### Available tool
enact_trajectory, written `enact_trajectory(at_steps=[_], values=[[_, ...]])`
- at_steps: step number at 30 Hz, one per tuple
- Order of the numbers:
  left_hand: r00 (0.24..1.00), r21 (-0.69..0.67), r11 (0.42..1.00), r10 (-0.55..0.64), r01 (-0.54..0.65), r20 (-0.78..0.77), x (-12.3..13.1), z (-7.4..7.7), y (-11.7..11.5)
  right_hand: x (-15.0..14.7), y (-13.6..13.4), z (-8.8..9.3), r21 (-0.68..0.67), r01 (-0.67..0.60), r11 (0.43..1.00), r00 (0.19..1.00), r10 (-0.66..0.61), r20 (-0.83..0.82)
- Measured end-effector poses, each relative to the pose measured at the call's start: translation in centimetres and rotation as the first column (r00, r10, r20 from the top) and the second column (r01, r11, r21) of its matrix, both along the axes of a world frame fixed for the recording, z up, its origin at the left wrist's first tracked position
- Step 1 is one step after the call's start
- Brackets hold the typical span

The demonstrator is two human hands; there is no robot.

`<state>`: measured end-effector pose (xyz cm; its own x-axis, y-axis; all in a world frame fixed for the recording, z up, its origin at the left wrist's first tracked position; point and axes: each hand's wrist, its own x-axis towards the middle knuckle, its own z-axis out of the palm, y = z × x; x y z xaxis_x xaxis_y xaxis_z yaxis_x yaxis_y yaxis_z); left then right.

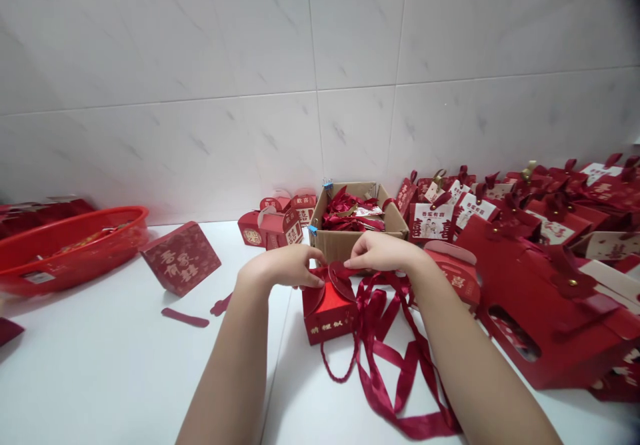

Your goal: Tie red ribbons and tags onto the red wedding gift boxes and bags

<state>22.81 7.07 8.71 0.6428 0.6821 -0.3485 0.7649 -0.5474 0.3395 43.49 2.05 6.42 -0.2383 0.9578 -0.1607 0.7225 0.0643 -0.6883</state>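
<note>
A small red gift box (330, 308) with gold lettering stands on the white table in front of me, its curved top flaps folded inward. At its upper left edge, my left hand (287, 266) grips a flap between thumb and fingers. Thumb and forefinger of my right hand (383, 253) pinch the top of the box on the right side; which layer they hold is partly hidden. A twisted cord loop (341, 379) hangs down the front of the box. Long dark red ribbon (373, 391) lies in loose loops beside it, under my right forearm.
Behind the box is a cardboard carton (360, 241) full of red ribbons. Several small red boxes (273, 228) sit left of it. A red plastic basin (70, 251), a tilted red box (183, 258) and a flat strip (185, 318) lie left. Many gift bags (545, 298) crowd the right.
</note>
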Motion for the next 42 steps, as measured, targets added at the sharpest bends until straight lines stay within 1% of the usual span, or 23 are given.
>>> enact_trajectory(at_steps=[3,8,12,17,25,28,30,32,33,35,36,38,39,40,41,42], values=[[0.999,-0.005,0.999,-0.034,0.034,-0.025,0.2,-0.1,0.1,-0.1,0.4,-0.4,-0.01,-0.047,0.999,0.999,0.047,-0.017],[0.992,0.056,0.991,-0.125,0.124,0.016,1.1,0.2,-0.7,0.1,0.6,-0.7,-0.006,-0.096,0.995,0.995,0.095,-0.036],[0.985,0.034,0.984,-0.175,0.175,-0.01,2.0,0.0,-0.8,0.4,0.7,-0.8,-0.024,-0.144,0.989,0.989,0.144,-0.027],[0.975,0.013,0.975,-0.223,0.223,-0.008,2.3,-0.6,0.0,0.7,1.0,-1.0,-0.049,-0.181,0.982,0.983,0.183,0.019],[0.963,-0.009,0.964,-0.263,0.264,0.064,2.3,-1.3,0.6,0.8,1.1,-1.1,-0.04,-0.129,0.991,0.99,0.131,0.059],[0.959,-0.016,0.965,-0.258,0.261,0.118,2.2,-1.1,0.5,0.8,0.7,-0.8,-0.019,-0.105,0.994,0.991,0.106,0.078],[0.951,-0.006,0.966,-0.254,0.259,0.174,2.0,-0.7,0.3,0.7,0.2,-0.4,0.029,-0.056,0.998,0.998,0.054,0.045],[0.913,-0.001,0.966,-0.243,0.257,0.328,1.9,-0.3,0.0,0.6,-0.2,0.0,0.094,-0.026,0.995,0.999,0.03,-0.042],[0.87,-0.007,0.967,-0.225,0.253,0.438,1.9,0.0,-0.2,0.5,-0.4,0.2,0.115,-0.038,0.993,0.994,0.049,-0.096],[0.735,-0.02,0.973,-0.159,0.229,0.659,2.0,0.3,-0.6,0.3,-0.7,0.6,0.131,-0.099,0.986,0.971,0.124,-0.204],[0.661,-0.019,0.978,-0.125,0.206,0.74,2.0,0.5,-0.8,0.1,-0.9,0.8,0.142,-0.121,0.982,0.953,0.155,-0.261],[0.56,0.009,0.99,-0.087,0.139,0.824,2.0,0.8,-1.2,-0.1,-1.0,1.1,0.192,-0.111,0.975,0.9,0.18,-0.396],[0.531,0.025,0.994,-0.078,0.106,0.843,1.9,1.0,-1.4,-0.2,-1.1,1.2,0.235,-0.082,0.968,0.866,0.186,-0.465],[0.521,0.035,0.996,-0.072,0.08,0.85,1.6,1.2,-1.6,-0.2,-1.1,1.2,0.28,-0.053,0.959,0.826,0.2,-0.527],[0.534,0.039,0.997,-0.068,0.065,0.843,1.4,1.4,-1.8,-0.2,-1.2,1.3,0.316,-0.038,0.948,0.785,0.224,-0.578],[0.578,0.037,0.998,-0.063,0.057,0.814,1.0,1.6,-2.0,-0.1,-1.3,1.3,0.34,-0.042,0.94,0.748,0.255,-0.613]])
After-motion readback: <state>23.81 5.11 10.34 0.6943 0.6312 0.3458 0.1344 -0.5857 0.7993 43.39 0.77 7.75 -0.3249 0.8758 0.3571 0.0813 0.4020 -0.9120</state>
